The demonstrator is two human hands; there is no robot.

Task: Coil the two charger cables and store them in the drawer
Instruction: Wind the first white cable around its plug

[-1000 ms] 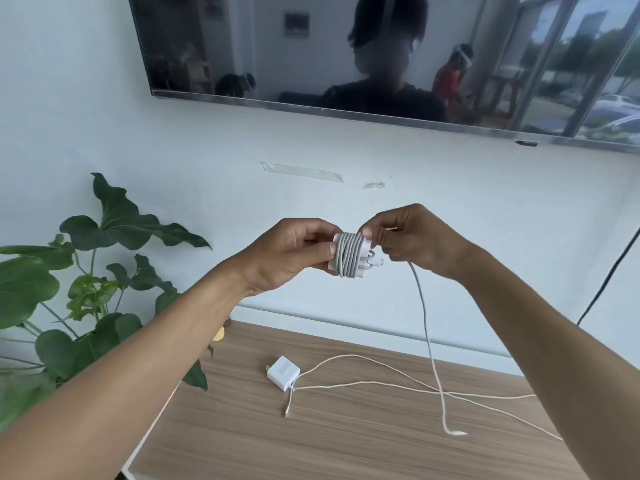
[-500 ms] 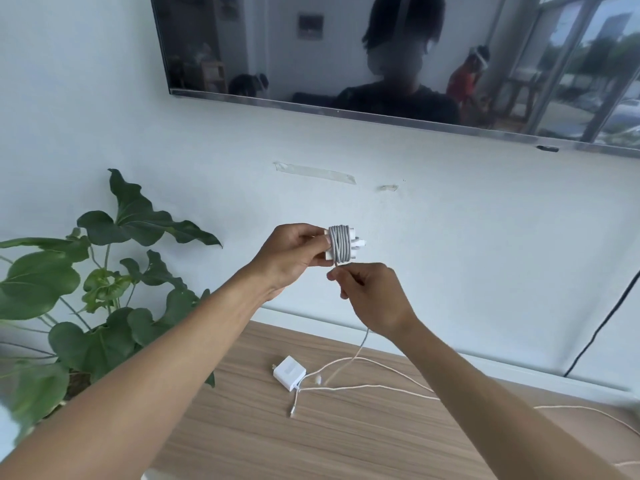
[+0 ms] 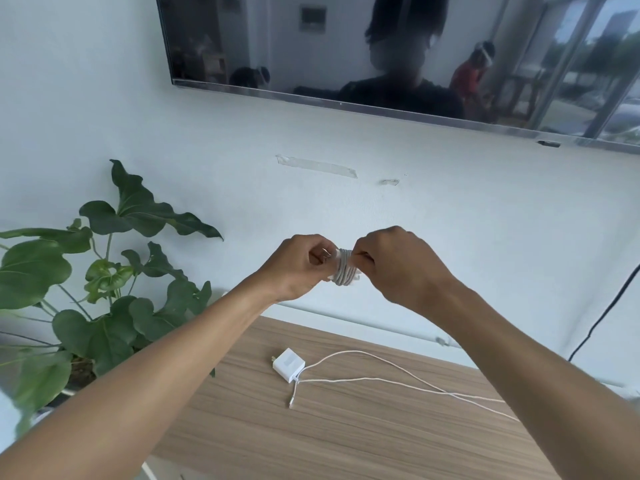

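Observation:
A white charger with its grey-white cable wound tightly around it [image 3: 343,270] is held up in front of the wall between both hands. My left hand [image 3: 300,265] grips its left end. My right hand [image 3: 394,264] pinches the right side, and its fingers hide the cable's end. A second white charger [image 3: 288,365] lies on the wooden cabinet top [image 3: 311,441], its thin white cable [image 3: 398,379] trailing loose to the right, with one plug end lying below the charger. No drawer is in view.
A leafy green plant [image 3: 104,271] stands at the left beside the cabinet. A wall-mounted TV [image 3: 381,64] hangs above. A black cord [image 3: 602,313] runs down the wall at the right.
My right hand has risen from below the charger to its right side, taking up the last of the hanging cable. No loose tail hangs down now.

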